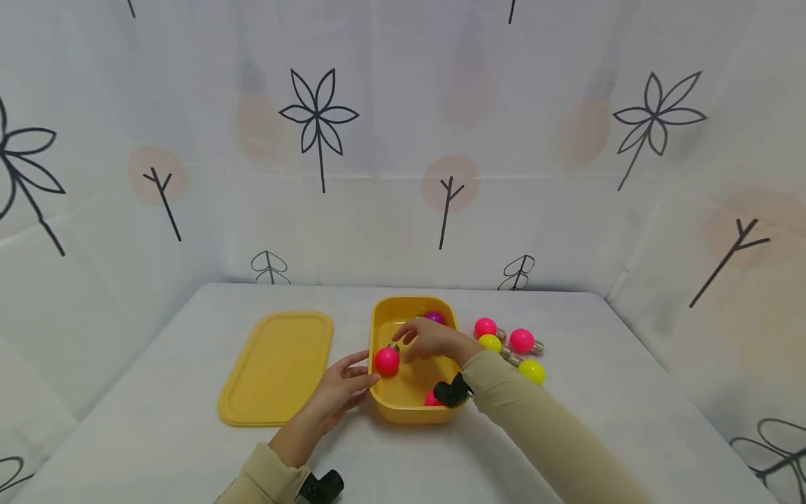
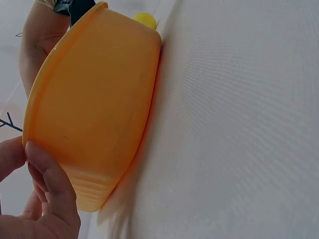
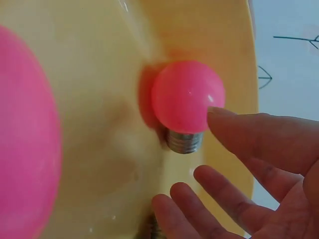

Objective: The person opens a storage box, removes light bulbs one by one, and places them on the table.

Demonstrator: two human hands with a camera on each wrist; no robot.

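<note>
A yellow plastic bin [image 1: 412, 414] stands on the table. My left hand [image 1: 343, 388] holds its left rim, thumb and fingers on either side of the wall. My right hand [image 1: 434, 337] reaches into the bin with its fingers loosely spread and nothing between them. Beside those fingers a pink light bulb [image 3: 188, 97] lies against the wall, its metal screw base showing; the thumb tip overlaps the bulb's edge in the right wrist view. Another pink bulb [image 1: 432, 399] is at the near end, partly hidden by the wrist camera. A purple bulb [image 1: 434, 317] lies at the far end.
Flat on the table to the left is a yellow lid [image 1: 277, 371]. Right of the bin lie two pink bulbs, one farther left [image 1: 485, 327] and one beside it [image 1: 521, 341], and two yellow bulbs, one [image 1: 489, 343] partly behind my sleeve. A patterned cloth backdrop [image 1: 378, 224] surrounds the table.
</note>
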